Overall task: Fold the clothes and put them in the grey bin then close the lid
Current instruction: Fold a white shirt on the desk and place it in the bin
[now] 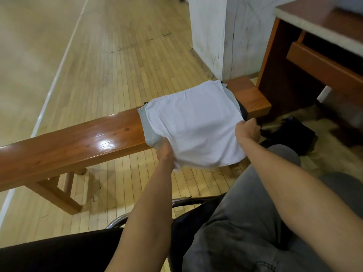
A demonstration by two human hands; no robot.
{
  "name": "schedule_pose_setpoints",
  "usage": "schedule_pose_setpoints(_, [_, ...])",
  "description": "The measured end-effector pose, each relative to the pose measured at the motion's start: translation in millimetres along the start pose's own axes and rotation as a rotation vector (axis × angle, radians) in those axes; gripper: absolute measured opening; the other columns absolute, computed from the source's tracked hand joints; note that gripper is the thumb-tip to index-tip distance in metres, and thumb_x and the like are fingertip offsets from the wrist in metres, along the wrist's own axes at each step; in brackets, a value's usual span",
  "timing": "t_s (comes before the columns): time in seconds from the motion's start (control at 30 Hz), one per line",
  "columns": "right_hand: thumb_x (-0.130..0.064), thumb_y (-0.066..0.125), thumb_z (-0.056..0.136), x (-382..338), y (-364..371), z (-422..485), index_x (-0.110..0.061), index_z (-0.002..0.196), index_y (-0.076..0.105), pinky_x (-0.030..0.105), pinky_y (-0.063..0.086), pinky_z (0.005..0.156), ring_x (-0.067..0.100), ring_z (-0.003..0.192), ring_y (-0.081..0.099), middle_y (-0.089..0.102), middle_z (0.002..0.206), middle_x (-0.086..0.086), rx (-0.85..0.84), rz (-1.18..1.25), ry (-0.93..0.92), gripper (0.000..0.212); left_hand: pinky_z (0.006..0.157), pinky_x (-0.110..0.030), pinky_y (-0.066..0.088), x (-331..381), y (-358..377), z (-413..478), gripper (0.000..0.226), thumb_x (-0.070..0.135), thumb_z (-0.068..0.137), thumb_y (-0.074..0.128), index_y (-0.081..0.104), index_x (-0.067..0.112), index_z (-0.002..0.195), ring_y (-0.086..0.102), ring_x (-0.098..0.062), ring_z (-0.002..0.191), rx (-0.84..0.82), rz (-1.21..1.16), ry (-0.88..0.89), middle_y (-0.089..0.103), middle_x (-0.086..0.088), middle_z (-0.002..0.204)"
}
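The left hand [166, 152] and right hand [246, 130] are grasping the shirt [196, 124] at its near edge on the tabletop [78, 140]; folding is proceeding, likely needing 1 more fold.

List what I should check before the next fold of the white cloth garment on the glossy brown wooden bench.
1. Grip of left hand on white cloth garment, near edge: ok.
2. Grip of right hand on its other near corner: ok.
3. Garment fully supported by glossy brown wooden bench: not ok, near edge overhangs.
4. Only the white garment gripped: cannot tell; grey cloth underneath lies right at the left hand.
5. The grey bin in sight: not ok, none visible.
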State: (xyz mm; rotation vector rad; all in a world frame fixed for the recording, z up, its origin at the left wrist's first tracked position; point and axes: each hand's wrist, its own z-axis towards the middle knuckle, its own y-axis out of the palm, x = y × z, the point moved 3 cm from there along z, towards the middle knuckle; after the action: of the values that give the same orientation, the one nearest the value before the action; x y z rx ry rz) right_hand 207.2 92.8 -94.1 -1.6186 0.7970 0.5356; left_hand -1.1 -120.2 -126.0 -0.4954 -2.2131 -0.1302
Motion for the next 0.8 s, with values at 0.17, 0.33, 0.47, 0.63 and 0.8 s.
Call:
schedule_pose_setpoints(0.17, [-0.035,0.037,0.110,-10.7,-1.5,1.9,0.002,0.149,0.039,0.043,0.044,0.102,0.038,0.130,0.051,0.046,0.149,0.021,-0.301,0.117,0.149,0.054,0.110,-0.051,0.046,-7.3,-2.8,4.4,0.143,0.108,0.040,0.052,0.034,0.023,0.154,0.053,-0.034,0.132,-0.253,0.275,-0.146,0.053,-0.008,0.148])
schedule_pose_setpoints(0.33, [-0.034,0.064,0.101,-19.9,-11.9,-20.0,-0.004,0.153,0.038,0.046,0.040,0.108,0.037,0.140,0.041,0.041,0.156,0.014,-0.759,0.031,0.146,0.065,0.095,-0.045,0.054,30.6,4.2,-26.8,0.049,0.023,0.095,0.071,0.048,0.006,0.135,0.062,-0.031,0.107,-0.256,0.303,0.055,0.061,-0.011,0.125])
schedule_pose_setpoints(0.47, [-0.032,0.062,0.100,-74.1,-19.8,2.8,-0.005,0.154,0.034,0.050,0.041,0.113,0.040,0.136,0.044,0.040,0.155,0.016,-0.695,0.064,0.050,0.067,0.095,-0.045,0.055,87.8,21.0,-35.8,0.053,0.013,0.096,0.049,0.038,0.018,0.148,0.058,-0.033,0.115,-0.239,0.287,0.192,0.056,-0.010,0.134])
schedule_pose_setpoints(0.63, [-0.038,0.057,0.100,-138.5,-21.5,17.5,-0.012,0.149,0.047,0.046,0.039,0.116,0.031,0.137,0.047,0.046,0.153,0.004,-0.629,0.369,0.008,0.057,0.087,-0.042,0.050,157.5,31.5,-42.3,0.063,0.007,0.091,0.054,0.036,0.020,0.150,0.056,-0.027,0.104,-0.207,0.242,0.370,0.055,-0.006,0.120])
schedule_pose_setpoints(0.8, [-0.031,0.050,0.106,-203.7,-56.1,6.3,-0.006,0.151,0.042,0.036,0.037,0.111,0.029,0.136,0.047,0.049,0.147,0.007,-0.506,0.549,-0.062,0.052,0.074,-0.034,0.050,228.9,49.5,-53.7,0.046,0.007,0.088,0.058,0.047,0.025,0.129,0.058,-0.020,0.092,-0.259,0.201,0.429,0.058,-0.003,0.107])
